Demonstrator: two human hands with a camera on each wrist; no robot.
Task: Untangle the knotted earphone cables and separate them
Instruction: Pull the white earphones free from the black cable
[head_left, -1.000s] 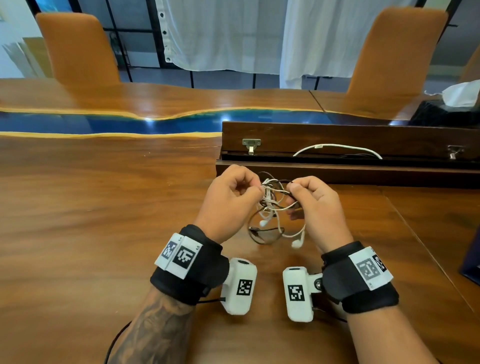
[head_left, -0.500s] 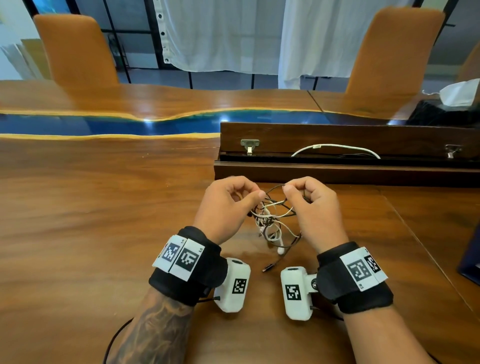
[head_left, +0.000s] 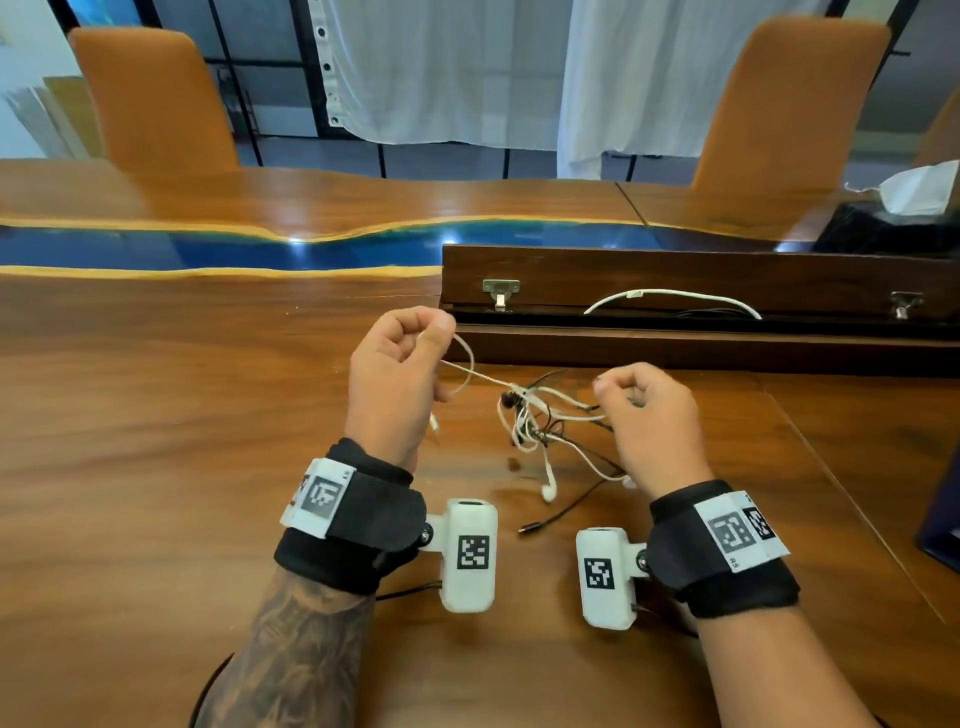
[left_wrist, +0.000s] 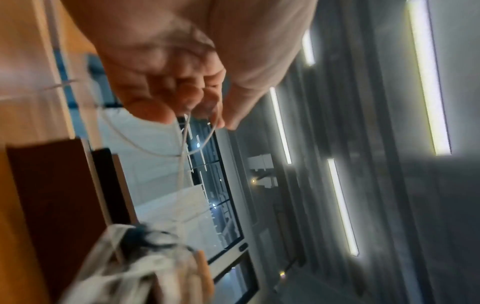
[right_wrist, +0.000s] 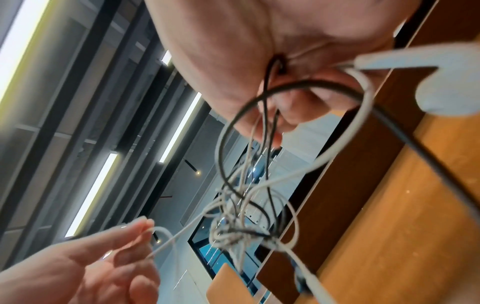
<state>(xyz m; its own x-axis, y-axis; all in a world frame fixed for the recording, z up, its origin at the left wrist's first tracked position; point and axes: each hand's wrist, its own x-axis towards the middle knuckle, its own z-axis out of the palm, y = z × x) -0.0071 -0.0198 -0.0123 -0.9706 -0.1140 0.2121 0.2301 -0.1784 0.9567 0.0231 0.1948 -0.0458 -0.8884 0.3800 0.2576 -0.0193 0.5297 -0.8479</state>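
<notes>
Left hand (head_left: 397, 374) pinches a white strand, right hand (head_left: 649, 415) grips the earphone tangle (head_left: 535, 421) above the table (head_left: 156, 441). Behind them, the open wooden box (head_left: 701, 275) holds a white cable (head_left: 670, 297). Hands have pulled apart since half a second ago, strand now taut. Left wrist view blurs the knot.

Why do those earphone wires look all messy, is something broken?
Nothing looks broken. The odd bit is the knot between the hands: white and black earphone cables are wound together in a clump. The left hand pinches one white strand out sideways while the right hand holds the rest. One earbud dangles below.
</notes>
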